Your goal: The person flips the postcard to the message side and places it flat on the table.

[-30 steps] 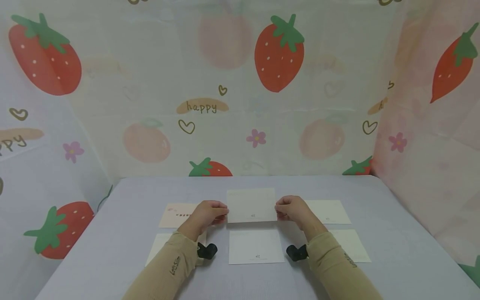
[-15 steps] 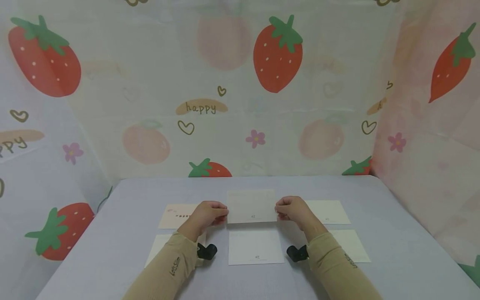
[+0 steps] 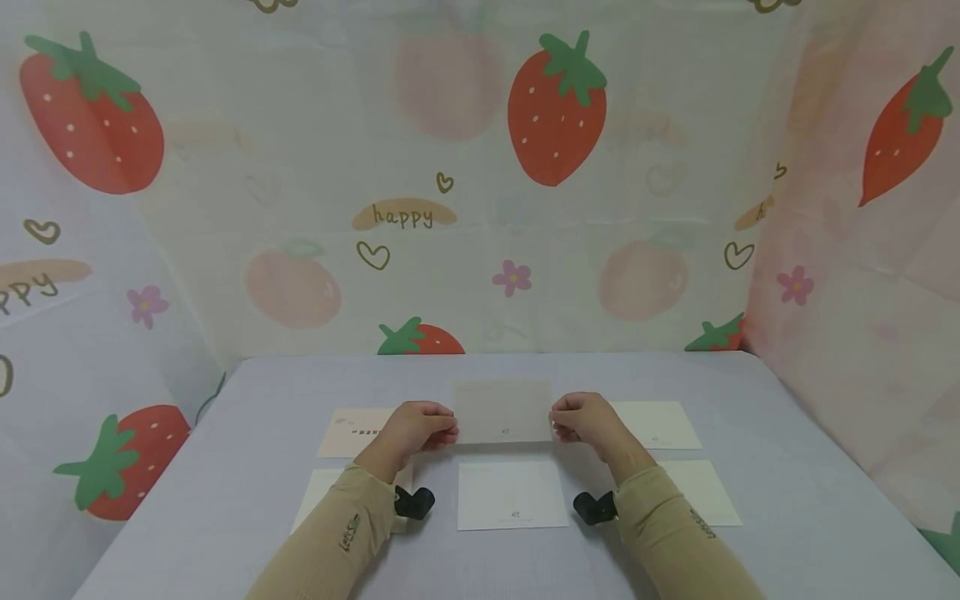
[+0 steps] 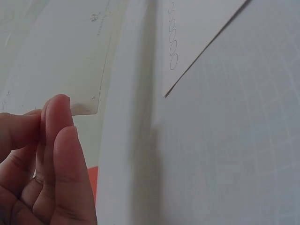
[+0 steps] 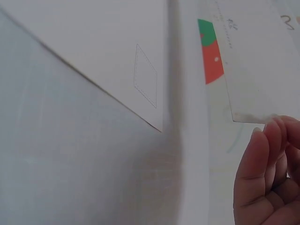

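Note:
In the head view a pale postcard [image 3: 503, 410] is held up by its two short sides above the table. My left hand [image 3: 422, 429] pinches its left edge between thumb and fingers; my right hand [image 3: 588, 419] pinches the right edge. Both wrist views show the fingertips at the card's edge, with a small printed mark near its lower side. Just in front of it lies another white postcard [image 3: 513, 497] on the tabletop. A printed stamp box shows on that postcard [image 5: 117, 61] in the right wrist view, and a row of small ovals in the left.
A pinkish card with lettering [image 3: 350, 432] lies at the left, behind a white card [image 3: 315, 492] partly covered by my left sleeve. Two cream cards, one at the back [image 3: 660, 423] and one nearer [image 3: 701, 492], lie at the right. A fruit-print curtain [image 3: 480, 275] closes the back.
The held postcard has tilted more upright and its face looks darker; its lower edge sits slightly higher. Both hands stay in nearly the same place, and the cards on the table have not moved.

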The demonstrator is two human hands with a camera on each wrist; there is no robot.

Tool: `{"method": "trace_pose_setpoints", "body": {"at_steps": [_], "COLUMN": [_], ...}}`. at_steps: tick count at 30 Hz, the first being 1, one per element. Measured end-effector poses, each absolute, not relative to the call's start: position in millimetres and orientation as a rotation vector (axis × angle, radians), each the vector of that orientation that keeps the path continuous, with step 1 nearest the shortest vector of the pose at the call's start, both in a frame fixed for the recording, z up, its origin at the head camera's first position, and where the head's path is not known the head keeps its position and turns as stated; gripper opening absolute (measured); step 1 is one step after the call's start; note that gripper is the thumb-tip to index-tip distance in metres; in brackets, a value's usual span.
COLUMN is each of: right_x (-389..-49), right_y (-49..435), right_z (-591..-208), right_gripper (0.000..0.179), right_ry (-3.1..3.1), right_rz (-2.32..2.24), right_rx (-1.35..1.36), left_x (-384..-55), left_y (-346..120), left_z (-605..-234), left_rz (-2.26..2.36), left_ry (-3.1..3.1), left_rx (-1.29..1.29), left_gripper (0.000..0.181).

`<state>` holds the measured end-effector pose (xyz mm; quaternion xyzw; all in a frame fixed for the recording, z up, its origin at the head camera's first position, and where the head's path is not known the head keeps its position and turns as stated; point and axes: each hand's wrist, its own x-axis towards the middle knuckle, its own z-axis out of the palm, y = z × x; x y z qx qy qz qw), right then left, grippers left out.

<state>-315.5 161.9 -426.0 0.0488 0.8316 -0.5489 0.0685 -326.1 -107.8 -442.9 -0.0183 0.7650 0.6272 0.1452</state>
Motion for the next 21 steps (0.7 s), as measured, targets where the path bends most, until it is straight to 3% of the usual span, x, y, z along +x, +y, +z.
{"method": "trace_pose_setpoints", "body": {"at_steps": [21], "right_x": [-315.9], "right_y": [160.5], "right_z": [-428.2], "right_gripper": [0.007], "right_ry": [2.413], "right_rz": [-1.778], "right_rx": [0.098], "left_x": [-324.1], "left_y": [-110.2], "left_z": [-440.7], "left_rz": [1.806], "left_ry": [2.184], "left_rx": [-0.062], "left_gripper": [0.017]}}
